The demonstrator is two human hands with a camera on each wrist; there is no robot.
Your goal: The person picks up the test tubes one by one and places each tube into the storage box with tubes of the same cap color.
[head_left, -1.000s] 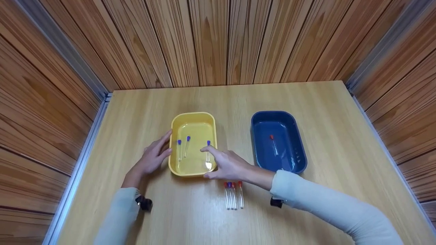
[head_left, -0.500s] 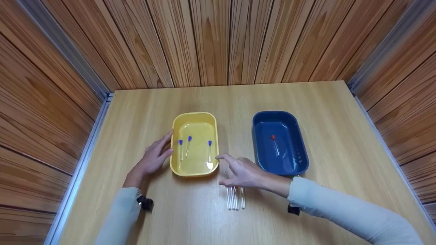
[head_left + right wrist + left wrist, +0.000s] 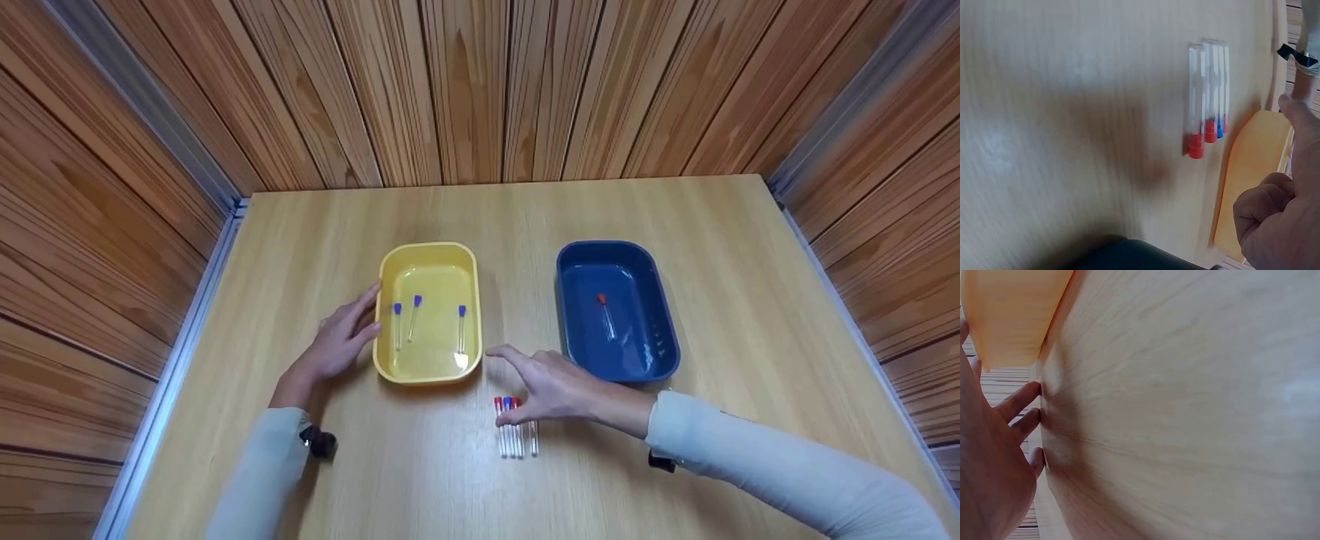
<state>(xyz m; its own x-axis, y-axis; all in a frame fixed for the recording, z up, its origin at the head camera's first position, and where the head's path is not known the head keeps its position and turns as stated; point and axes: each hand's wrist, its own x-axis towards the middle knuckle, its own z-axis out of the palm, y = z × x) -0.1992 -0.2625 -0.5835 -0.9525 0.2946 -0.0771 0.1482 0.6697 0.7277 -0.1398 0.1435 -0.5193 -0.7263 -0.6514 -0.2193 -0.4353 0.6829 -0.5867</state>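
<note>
In the head view my left hand rests with fairly straight fingers against the left wall of a yellow tray. Inside that tray lie three clear test tubes with blue caps. My right hand holds nothing. Its thumb and index finger are spread above several capped test tubes lying side by side on the table, and it partly hides them. The right wrist view shows their red caps and one blue cap; there the other fingers look curled.
A dark blue tray stands to the right, with one red-capped test tube in it. The wooden table is enclosed by wood-panelled walls. Black wrist straps with cameras sit on both sleeves.
My right hand has moved out from over the yellow tray, rightward and toward me, to the row of test tubes. My left hand has stayed at the yellow tray.
</note>
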